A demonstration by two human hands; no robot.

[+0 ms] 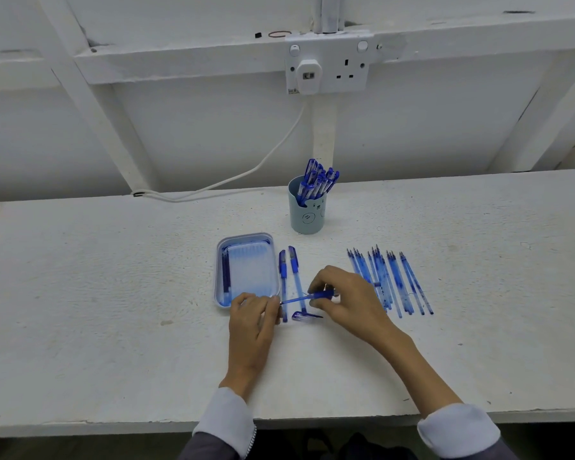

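Note:
A blue pen (pixel 304 297) is held level just above the white table between both hands. My left hand (pixel 251 323) pinches its thin left end. My right hand (pixel 346 300) grips its thicker blue end with curled fingers. A loose blue cap (pixel 304 316) lies on the table just under the pen. Two capped pens (pixel 287 277) lie side by side beside a light blue tray (pixel 273 257), which holds a couple of dark refills along its left wall.
A row of several uncapped pen barrels (pixel 399 280) lies to the right of my right hand. A pale blue cup (pixel 306 214) full of capped pens stands behind. A white cable (pixel 246 174) runs from the wall socket (pixel 326 63) down to the table's back edge.

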